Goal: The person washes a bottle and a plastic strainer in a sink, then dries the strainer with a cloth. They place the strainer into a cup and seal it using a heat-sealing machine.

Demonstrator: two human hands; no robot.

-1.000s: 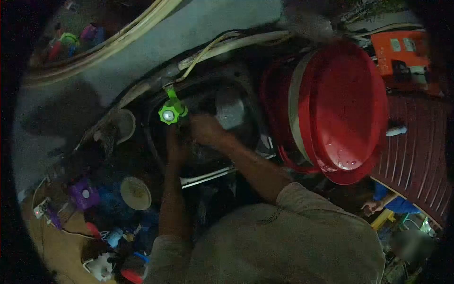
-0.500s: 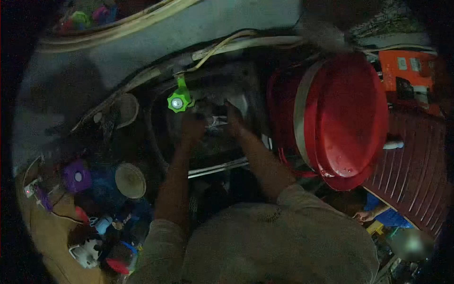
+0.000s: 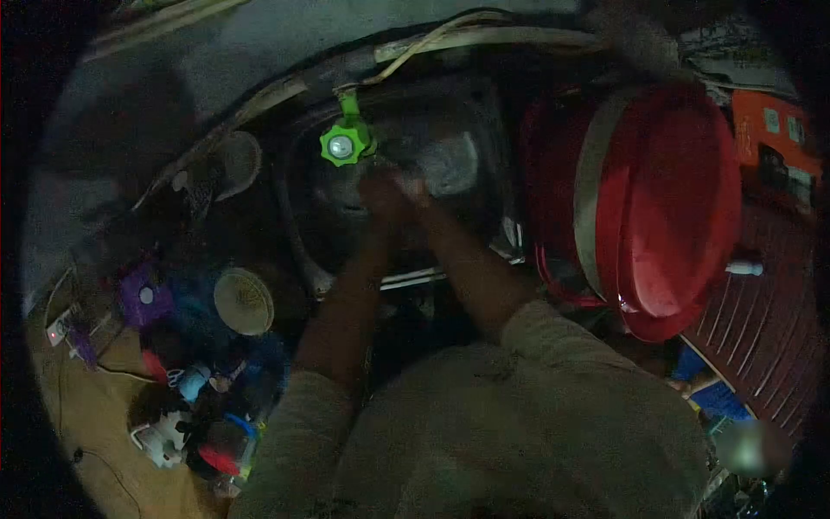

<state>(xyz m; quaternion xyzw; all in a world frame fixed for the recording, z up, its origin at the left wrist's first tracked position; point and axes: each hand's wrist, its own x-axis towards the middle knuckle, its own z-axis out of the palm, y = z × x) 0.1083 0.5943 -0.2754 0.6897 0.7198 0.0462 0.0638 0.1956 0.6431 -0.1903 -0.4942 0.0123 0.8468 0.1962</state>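
Both my hands are low in a dark sink basin (image 3: 484, 160), close together below the green tap (image 3: 343, 145). My left hand (image 3: 383, 195) is just under the tap's handle, its fingers lost in shadow and blur. Against it, slightly to the right, is my right hand (image 3: 418, 197); its fingers are too dark to make out. Whether anything is between the two hands is hidden. A pale sheen shows on the basin's floor to the right of them.
A large red tub (image 3: 679, 208) stands right of the sink, with an orange box (image 3: 774, 143) behind it. At left are a round pale lid-like thing (image 3: 244, 301), a purple object (image 3: 145, 296) and mixed clutter. Another person's hand (image 3: 689, 385) shows at lower right.
My hands were apart with a light patch between them; now they are together. The view has shifted, so the sink and tub sit further right and slightly higher.
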